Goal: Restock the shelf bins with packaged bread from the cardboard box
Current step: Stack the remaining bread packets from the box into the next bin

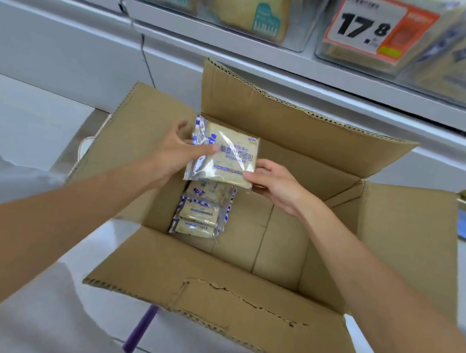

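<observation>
Above the open cardboard box (289,116), one bread packet (227,161) is held face up between both hands. The left hand (177,154) clasps its left edge; the right hand (276,186) pinches the lower right corner. Keep both grips light to avoid crushing the slices, lift clear of the flaps, then raise to the shelf bins (305,38). More packets (202,213) lie stacked in the box. Packet print: blue Chinese characters, apparently ending 面包; the small text is illegible. The price tag (374,25) reads 17.8.
</observation>
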`<action>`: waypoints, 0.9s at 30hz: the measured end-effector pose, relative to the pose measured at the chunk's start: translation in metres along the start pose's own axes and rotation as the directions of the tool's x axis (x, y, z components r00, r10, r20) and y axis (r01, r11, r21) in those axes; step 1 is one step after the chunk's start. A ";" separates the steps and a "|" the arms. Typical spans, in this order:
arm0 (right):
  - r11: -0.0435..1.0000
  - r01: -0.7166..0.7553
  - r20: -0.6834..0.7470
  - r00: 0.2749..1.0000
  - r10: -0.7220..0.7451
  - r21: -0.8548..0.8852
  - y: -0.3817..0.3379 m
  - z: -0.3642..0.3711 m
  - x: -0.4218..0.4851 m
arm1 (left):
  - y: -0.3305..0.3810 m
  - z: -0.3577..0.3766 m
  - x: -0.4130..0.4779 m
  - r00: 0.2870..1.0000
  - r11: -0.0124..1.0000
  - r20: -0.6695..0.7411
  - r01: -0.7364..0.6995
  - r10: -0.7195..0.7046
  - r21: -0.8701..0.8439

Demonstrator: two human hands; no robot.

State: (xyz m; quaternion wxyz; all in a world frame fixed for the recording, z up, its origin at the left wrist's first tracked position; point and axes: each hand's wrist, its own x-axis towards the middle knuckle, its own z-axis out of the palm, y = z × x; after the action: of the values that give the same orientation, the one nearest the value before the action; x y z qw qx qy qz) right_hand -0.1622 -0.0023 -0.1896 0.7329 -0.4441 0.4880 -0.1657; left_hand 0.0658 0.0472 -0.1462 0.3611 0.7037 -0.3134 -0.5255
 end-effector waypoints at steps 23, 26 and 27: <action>0.608 -0.290 -0.296 0.951 0.095 -0.739 0.122 0.030 0.093 | -0.017 -0.056 0.009 1.000 0.996 0.029 -0.004 0.001 0.085; 0.650 -0.362 -0.342 0.925 0.165 -0.668 0.115 0.019 0.096 | -0.021 -0.049 0.004 0.998 0.994 0.067 0.008 -0.015 0.108; 0.696 -0.328 -0.326 0.935 0.142 -0.638 0.111 0.011 0.092 | -0.022 -0.047 0.002 0.996 0.993 0.081 0.011 -0.021 0.118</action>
State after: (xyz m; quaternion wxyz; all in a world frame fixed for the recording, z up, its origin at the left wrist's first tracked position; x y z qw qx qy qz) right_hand -0.1310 0.0018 -0.3312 0.4649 -0.5907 0.6562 0.0664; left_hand 0.1135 0.0660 -0.1573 0.3015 0.7041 -0.3528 -0.5375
